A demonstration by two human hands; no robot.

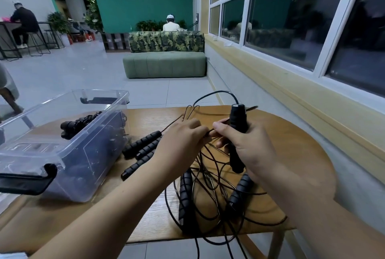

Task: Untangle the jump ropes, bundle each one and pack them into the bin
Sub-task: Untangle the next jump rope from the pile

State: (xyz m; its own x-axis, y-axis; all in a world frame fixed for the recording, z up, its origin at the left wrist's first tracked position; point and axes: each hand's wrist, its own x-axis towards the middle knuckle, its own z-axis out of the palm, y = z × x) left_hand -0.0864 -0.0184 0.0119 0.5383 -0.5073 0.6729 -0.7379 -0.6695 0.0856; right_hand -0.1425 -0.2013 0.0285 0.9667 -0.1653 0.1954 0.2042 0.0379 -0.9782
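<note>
Right over the wooden table (291, 144), you're deep in the untangling step, nowhere near bundling this rope yet. Your right hand (248, 146) is wrapped around a black handle (237, 117), held roughly upright, with cord looping out of its top. Your left hand (181, 139) is pinching a strand (210, 131) just beside the right thumb.

Below both hands sits the tangle of cords (210, 185), with two more handles (186, 192) buried in it. A few ribbed handles (143, 146) lie just beside the clear bin (87, 167) on your left, and at least one bundled rope (79, 123) looks to be inside already.

Next move, I'd guess: follow the strand you're pinching back through the loops and work it free slowly. Yanking will probably just cinch a knot and tighten the mess.
</note>
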